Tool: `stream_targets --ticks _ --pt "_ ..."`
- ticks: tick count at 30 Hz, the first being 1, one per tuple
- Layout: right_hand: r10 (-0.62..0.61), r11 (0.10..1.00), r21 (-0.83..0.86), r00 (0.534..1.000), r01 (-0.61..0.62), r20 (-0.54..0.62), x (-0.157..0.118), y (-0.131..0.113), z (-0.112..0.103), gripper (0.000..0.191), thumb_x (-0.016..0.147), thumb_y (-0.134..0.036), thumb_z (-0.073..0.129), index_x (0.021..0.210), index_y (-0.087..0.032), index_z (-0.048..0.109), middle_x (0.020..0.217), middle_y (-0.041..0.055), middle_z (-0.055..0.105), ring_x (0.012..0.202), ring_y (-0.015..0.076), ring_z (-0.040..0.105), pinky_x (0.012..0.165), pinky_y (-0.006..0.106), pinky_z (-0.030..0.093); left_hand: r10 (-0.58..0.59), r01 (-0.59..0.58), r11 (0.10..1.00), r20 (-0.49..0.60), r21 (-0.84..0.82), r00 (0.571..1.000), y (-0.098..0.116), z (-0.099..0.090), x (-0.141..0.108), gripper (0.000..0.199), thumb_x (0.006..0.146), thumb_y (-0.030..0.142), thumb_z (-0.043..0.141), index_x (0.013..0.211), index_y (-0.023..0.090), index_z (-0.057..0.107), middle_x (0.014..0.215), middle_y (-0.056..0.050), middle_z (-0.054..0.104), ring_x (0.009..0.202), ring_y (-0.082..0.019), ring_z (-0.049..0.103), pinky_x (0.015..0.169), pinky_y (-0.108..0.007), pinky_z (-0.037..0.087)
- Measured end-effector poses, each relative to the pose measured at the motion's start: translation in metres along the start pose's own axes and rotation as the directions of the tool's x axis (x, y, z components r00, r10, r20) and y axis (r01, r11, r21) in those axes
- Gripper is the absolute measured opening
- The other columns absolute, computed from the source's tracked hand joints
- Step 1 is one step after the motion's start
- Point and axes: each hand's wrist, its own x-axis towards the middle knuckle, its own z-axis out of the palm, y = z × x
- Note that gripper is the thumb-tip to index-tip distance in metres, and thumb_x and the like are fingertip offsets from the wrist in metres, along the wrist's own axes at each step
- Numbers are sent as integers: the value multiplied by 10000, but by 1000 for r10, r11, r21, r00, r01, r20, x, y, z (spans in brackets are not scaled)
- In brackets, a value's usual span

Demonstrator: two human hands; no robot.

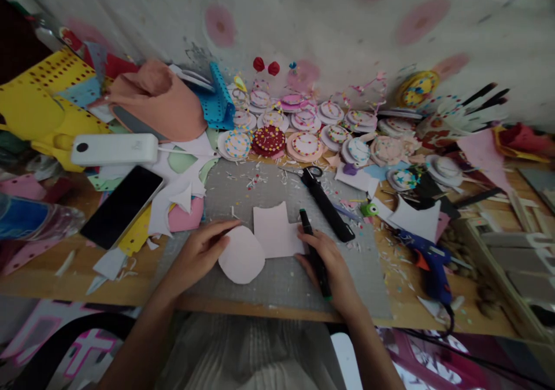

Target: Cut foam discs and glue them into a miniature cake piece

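My left hand (pixel 208 248) pinches the left edge of a round pale-pink disc (pixel 243 257), thumb on top and fingers behind it. Beside the disc, partly under it, lies a pale-pink sheet (pixel 272 231) with curved cut-outs. My right hand (pixel 323 257) is closed around a black marker (pixel 318 263) with green ends, and its fingers also touch the sheet's right edge. Both pieces are over a grey cutting mat (pixel 243 188). Just beyond the right hand, black-handled scissors (pixel 327 202) rest on the mat.
Several small decorated paper hats (pixel 306 144) line the back. On the left are a phone (pixel 124 205), a white power bank (pixel 115 149) and a bottle (pixel 37 216). A blue glue gun (pixel 431 263) and a box (pixel 481 263) stand at the right. Paper scraps litter the table.
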Motion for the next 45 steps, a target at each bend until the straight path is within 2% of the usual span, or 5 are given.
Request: stream_targets --ticks 15,20,25,37,45 --pt "42 999 27 994 -40 -99 -1 -6 -7 305 906 -257 600 1210 -247 574 1252 112 625 1175 275 585 987 455 475 429 -253 774 -187 580 884 3 -24 7 303 937 291 493 1193 201 628 1258 -99 616 1234 -264 520 1093 -443 383" --pt "148 829 545 989 -125 2 0 -38 -22 239 979 -317 448 902 -247 662 654 -8 616 634 162 619 620 273 501 549 -505 632 120 588 827 27 16 -19 417 933 284 557 1327 163 491 1345 -147 521 1261 -256 481 1059 -402 403" --pt "-3 624 761 974 -176 228 18 -75 -16 306 935 -379 535 707 -213 654 618 -5 631 563 133 587 552 232 465 527 -689 560 444 460 725 39 50 -36 292 972 381 476 852 148 603 770 -51 634 728 -202 597 663 -318 466" --pt "-33 745 662 987 -81 158 23 -115 -50 209 923 -384 553 776 -248 613 579 -24 596 456 96 498 447 198 388 633 -817 208 563 537 531 94 3 -53 381 993 238 357 658 192 532 587 -12 514 533 -179 467 515 -349 336" --pt "-230 660 751 951 -6 209 39 -112 -38 409 937 -553 492 714 -252 655 474 -34 516 366 91 431 401 196 392 551 -809 211 616 549 563 113 -15 -64 301 935 130 393 702 213 565 596 2 562 536 -176 499 517 -341 373"
